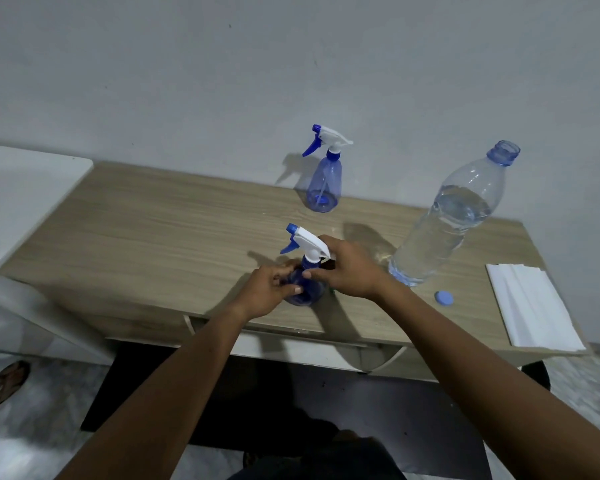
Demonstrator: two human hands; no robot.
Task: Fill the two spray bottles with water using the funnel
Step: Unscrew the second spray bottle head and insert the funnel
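Currently steadying translucent blue plastic spray bottle (308, 261) with white trigger head near front of light wooden table (153, 230), wrapping its body with left hand (269, 292), pinching neck collar with right hand (347, 268). Probably handling light, thin-walled, squashy; gripping low, twisting at collar. Leaving second matching spray bottle (324, 178) upright by wall, tall open clear water bottle (444, 223) at right. Not seeing funnel.

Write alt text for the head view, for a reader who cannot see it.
A person's left hand holds the body of a blue spray bottle on a wooden table while the right hand grips its neck. A second spray bottle, an uncapped water bottle, a blue cap and white paper are also on it.
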